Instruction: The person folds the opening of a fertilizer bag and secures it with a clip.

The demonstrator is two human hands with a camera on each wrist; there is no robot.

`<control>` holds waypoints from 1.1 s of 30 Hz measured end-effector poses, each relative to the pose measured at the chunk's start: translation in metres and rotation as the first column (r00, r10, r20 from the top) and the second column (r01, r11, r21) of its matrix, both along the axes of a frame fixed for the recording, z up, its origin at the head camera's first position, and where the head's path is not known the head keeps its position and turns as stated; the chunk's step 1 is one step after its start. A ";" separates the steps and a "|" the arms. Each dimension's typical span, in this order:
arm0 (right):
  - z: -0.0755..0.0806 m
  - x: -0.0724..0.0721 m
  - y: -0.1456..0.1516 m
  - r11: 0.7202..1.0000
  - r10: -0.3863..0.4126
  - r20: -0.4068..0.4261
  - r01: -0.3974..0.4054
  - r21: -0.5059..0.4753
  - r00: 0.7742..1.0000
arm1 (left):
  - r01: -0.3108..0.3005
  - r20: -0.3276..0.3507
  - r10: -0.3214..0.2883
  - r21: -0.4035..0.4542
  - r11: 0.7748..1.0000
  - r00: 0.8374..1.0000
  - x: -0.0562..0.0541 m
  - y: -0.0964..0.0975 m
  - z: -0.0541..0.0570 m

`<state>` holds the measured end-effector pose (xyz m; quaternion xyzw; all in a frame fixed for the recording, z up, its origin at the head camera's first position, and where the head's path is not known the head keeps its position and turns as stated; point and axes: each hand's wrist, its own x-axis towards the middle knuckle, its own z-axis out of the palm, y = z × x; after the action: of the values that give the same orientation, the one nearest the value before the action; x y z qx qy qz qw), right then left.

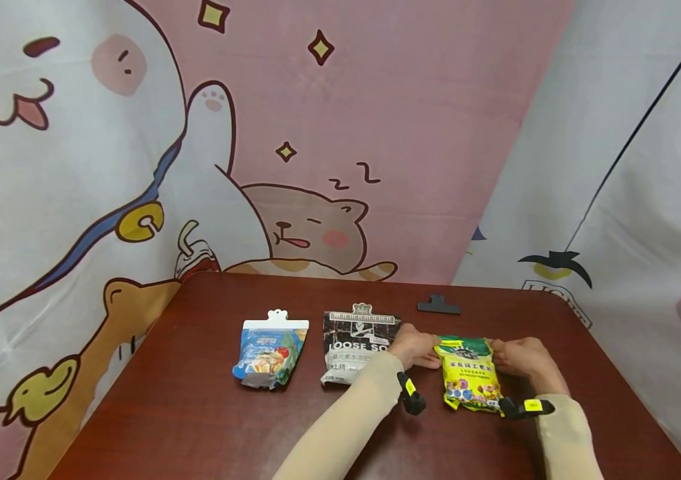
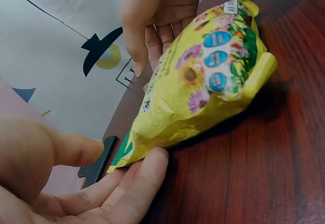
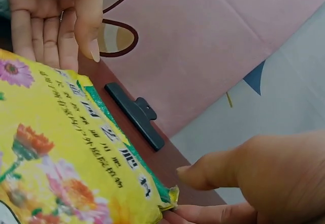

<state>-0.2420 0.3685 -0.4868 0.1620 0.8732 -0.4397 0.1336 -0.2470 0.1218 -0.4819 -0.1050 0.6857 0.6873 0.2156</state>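
A yellow bag of fertilizer [image 1: 469, 377] with a green top band and printed flowers lies on the table between the two hands. At its upper left corner is my left hand [image 1: 415, 345], fingertips touching the bag's edge from below. In the left wrist view that thumb [image 2: 76, 150] stands apart from the bag. My right hand [image 1: 523, 357] touches the upper right corner; the right wrist view shows its fingers under the corner and the thumb [image 3: 208, 170] raised clear. A black clip [image 1: 438, 305] lies on the table beyond the bag's top edge, touched by neither hand.
Left of the yellow bag lies a black and white bag [image 1: 343, 363] with a clear-and-silver clip [image 1: 362, 309] on its top. Farther left is a blue bag [image 1: 262, 357] under a white clip [image 1: 276, 321]. The reddish-brown table [image 1: 196, 413] meets a cartoon-printed cloth [image 1: 412, 133] behind.
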 end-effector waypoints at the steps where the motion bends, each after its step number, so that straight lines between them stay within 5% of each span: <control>1: -0.002 0.000 -0.001 1.000 -0.008 -0.003 0.008 -0.004 1.000 | -0.005 -0.005 0.005 -0.003 1.000 1.000 0.001 0.001 0.001; 11: -0.009 0.005 -0.009 0.997 -0.073 -0.050 0.075 0.022 0.996 | -0.050 -0.035 0.048 -0.075 0.996 0.998 0.002 0.007 0.001; 25: -0.012 0.005 -0.009 0.998 -0.054 -0.120 0.050 -0.030 0.991 | -0.122 -0.119 0.094 -0.252 0.960 0.988 -0.007 0.015 -0.010; 33: -0.016 0.006 -0.012 0.998 -0.064 -0.186 0.058 -0.038 0.980 | -0.130 -0.178 0.097 -0.186 0.974 0.979 0.001 0.010 -0.008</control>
<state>-0.2356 0.3560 -0.5025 0.1443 0.8694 -0.4709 0.0399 -0.2458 0.1320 -0.4898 -0.1068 0.7589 0.6336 0.1058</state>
